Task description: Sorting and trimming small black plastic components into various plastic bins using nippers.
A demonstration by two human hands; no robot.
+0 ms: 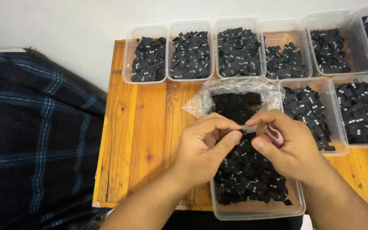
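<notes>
Hands, left (203, 142) and right (288, 142), pinching clear bag (235, 91) edge over tub (256, 208) of black labels (248, 176)

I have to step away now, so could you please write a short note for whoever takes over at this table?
Left hand: thumb and forefinger pinch a small thin strip over the near tub.
Right hand: pinches the strip's other end, with a pink band tucked in the palm.
Near tub holds loose black labels. An open clear bag of more labels lies behind it.
Done: eight tubs at the back hold black labels.
Left: the bag is still full and the near tub's labels are loose.
</notes>
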